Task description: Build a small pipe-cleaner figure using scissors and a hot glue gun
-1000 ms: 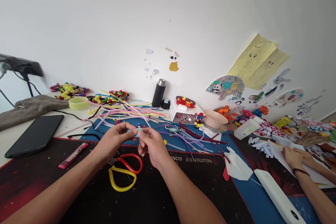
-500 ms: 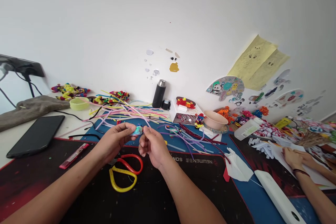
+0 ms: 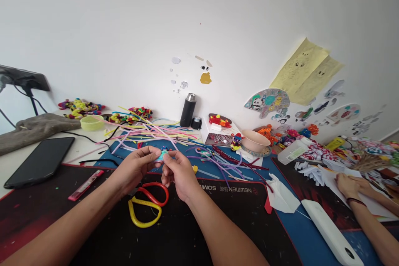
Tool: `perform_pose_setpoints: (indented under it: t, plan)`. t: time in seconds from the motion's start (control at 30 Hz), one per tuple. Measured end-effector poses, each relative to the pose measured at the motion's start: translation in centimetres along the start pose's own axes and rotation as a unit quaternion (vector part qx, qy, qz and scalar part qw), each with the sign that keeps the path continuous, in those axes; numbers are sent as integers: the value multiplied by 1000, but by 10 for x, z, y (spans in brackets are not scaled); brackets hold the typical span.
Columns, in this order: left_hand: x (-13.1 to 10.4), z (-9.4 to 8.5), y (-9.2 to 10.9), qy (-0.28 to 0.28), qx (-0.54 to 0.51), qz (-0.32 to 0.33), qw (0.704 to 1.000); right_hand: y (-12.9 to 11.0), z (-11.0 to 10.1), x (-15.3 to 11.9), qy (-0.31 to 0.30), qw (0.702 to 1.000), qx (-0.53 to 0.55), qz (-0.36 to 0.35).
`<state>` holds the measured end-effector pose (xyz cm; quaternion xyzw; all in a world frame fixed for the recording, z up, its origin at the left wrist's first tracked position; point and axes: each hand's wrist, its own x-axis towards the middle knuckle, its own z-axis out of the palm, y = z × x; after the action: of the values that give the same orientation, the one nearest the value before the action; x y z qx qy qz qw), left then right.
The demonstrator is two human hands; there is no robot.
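Note:
Between my two hands is a small fuzzy turquoise-and-blue pipe-cleaner piece (image 3: 162, 154); its exact form is too small to make out. My left hand (image 3: 139, 166) pinches it from the left between thumb and fingers. From the right, my right hand (image 3: 179, 172) presses thumb and fingertips on it, the other fingers curled. Below the hands, scissors (image 3: 145, 213) with one red and one yellow handle lie on the black mat (image 3: 187, 232), their blades hidden under my left hand. Purple pipe cleaners (image 3: 218, 164) lie to the right, and pink and yellow pipe cleaners (image 3: 149, 131) behind.
A black phone (image 3: 40, 162) and a red packet (image 3: 85, 185) lie left. At the back stand a black thermos (image 3: 188, 110), a white box (image 3: 207, 133) and a pink bowl (image 3: 254, 141). To the right are a white device (image 3: 330, 232) and another person's hands (image 3: 352, 187).
My right thumb and fingers have moved left onto the turquoise piece, covering more of its right side. The whole view has shifted slightly.

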<state>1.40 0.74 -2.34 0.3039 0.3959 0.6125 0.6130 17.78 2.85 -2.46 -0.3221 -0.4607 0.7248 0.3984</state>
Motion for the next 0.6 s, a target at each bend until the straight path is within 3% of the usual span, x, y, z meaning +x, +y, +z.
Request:
perform_pose_setpoints:
  t: [0.23,0.6]
  plan:
    - [2,0,6,36,-56,-33,997,-7,1,-4,-22,999,19,16]
    - [0,3,7,36,-73,-46,996,-2,1,-4,-22,1000,5,9]
